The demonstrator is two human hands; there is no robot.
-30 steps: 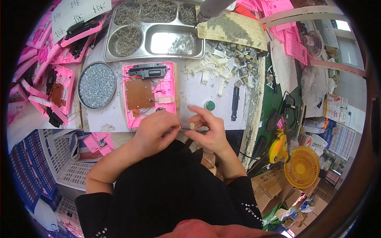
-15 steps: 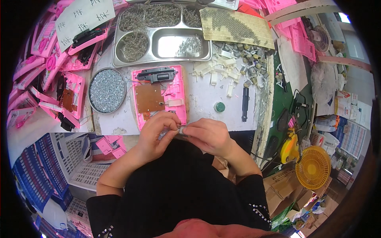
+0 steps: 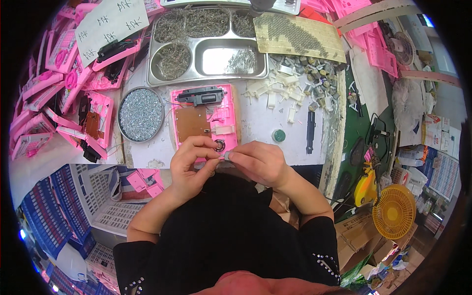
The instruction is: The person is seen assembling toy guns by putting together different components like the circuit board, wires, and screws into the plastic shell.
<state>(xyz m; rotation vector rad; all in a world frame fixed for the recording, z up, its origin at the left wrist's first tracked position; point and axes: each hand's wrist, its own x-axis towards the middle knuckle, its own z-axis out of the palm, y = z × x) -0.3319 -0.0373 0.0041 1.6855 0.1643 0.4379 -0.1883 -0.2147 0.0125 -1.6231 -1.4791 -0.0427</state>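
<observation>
Hands (image 3: 192,164) before pink casing (image 3: 228,110), dish (image 3: 119,114), tray (image 3: 214,64)

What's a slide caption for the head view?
Right hand holding a small pale part, left hand close by, at a pink housing; dish of metal pieces at left, steel tray beyond.

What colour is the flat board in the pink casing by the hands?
Brown; the board shows best in the head view.
</observation>
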